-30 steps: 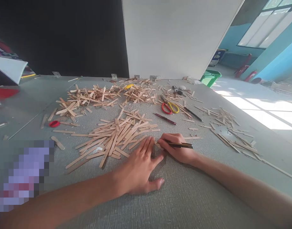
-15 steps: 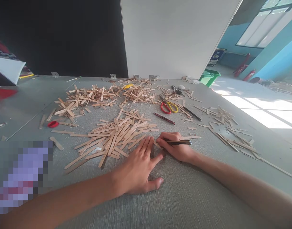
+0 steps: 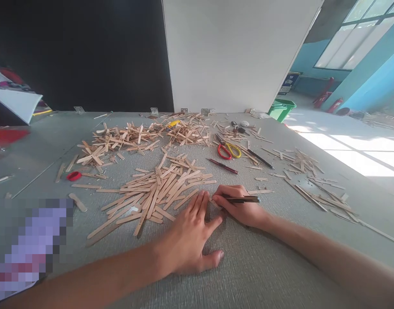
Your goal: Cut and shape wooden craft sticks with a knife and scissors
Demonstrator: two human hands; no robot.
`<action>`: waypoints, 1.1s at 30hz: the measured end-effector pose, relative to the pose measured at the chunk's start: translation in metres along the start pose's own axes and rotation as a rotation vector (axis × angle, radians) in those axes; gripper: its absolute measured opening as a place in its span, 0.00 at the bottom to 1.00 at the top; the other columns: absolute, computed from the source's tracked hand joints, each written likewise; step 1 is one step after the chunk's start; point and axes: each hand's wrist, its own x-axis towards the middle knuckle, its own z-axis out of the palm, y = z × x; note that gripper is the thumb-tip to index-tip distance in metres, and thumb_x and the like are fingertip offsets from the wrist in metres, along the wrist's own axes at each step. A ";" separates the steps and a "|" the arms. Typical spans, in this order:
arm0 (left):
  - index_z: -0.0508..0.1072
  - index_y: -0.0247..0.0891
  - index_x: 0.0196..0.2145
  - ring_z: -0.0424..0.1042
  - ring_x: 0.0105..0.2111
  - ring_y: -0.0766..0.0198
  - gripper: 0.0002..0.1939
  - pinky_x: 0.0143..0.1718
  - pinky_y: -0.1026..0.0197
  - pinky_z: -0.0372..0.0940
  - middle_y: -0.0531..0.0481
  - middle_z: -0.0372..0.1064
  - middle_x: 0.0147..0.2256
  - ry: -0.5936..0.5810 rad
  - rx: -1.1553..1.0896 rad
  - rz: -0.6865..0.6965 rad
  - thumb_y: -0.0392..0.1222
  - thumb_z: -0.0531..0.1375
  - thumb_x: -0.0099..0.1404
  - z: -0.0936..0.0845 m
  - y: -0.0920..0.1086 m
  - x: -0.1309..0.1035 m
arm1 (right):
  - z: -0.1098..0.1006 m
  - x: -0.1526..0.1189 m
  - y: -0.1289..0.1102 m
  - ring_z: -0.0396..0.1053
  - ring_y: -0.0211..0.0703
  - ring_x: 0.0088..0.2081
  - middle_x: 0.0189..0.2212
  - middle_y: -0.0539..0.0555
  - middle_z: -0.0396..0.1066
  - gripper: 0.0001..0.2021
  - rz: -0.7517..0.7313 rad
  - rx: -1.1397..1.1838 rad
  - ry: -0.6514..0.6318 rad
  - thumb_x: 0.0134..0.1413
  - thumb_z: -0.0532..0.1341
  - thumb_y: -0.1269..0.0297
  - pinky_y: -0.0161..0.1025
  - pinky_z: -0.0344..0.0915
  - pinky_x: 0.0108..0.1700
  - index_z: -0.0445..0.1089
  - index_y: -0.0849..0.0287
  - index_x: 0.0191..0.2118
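My left hand lies flat on the table, fingers stretched forward and thumb spread out. Its fingertips rest beside the near right side of a loose pile of wooden craft sticks. My right hand is closed round a dark pen, whose rear end sticks out to the right. The pen's tip is hidden by the fingers. A small bit of pale wood shows between the two hands, mostly covered. One craft stick lies just beyond my right hand.
Past the hands lie a dark red pen, scissors with red and yellow handles, a black pen and keys. More sticks are heaped at the back. A red ring sits left. Upright panels border the far edge.
The view has tilted slightly, so everything sits a little lower in the picture. Both hands keep nearly the same place and pose on the table.
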 end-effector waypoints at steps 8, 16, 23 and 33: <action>0.61 0.38 0.70 0.30 0.73 0.29 0.40 0.71 0.32 0.40 0.35 0.26 0.75 0.020 0.004 0.009 0.65 0.55 0.70 0.000 -0.001 -0.001 | 0.001 0.001 0.001 0.58 0.35 0.25 0.22 0.46 0.64 0.19 0.025 -0.018 -0.016 0.72 0.56 0.56 0.35 0.56 0.30 0.66 0.58 0.28; 0.56 0.41 0.72 0.31 0.72 0.28 0.42 0.70 0.29 0.37 0.36 0.28 0.75 -0.007 0.037 -0.013 0.64 0.58 0.68 -0.002 0.001 0.001 | -0.002 0.004 0.005 0.53 0.35 0.24 0.20 0.45 0.60 0.21 0.084 0.031 -0.047 0.71 0.56 0.56 0.35 0.53 0.27 0.61 0.57 0.25; 0.58 0.40 0.71 0.31 0.72 0.28 0.42 0.70 0.30 0.35 0.31 0.26 0.74 0.017 0.063 -0.016 0.68 0.55 0.69 0.004 0.000 -0.001 | -0.005 0.003 0.004 0.56 0.35 0.25 0.22 0.48 0.65 0.21 0.101 0.031 -0.090 0.72 0.53 0.57 0.36 0.54 0.29 0.64 0.58 0.25; 0.59 0.40 0.71 0.31 0.72 0.28 0.42 0.70 0.30 0.36 0.33 0.28 0.75 -0.022 0.061 -0.026 0.67 0.55 0.69 -0.003 0.004 0.000 | -0.003 0.000 0.002 0.57 0.35 0.24 0.21 0.48 0.65 0.21 0.086 -0.002 -0.073 0.72 0.52 0.58 0.37 0.54 0.28 0.62 0.57 0.25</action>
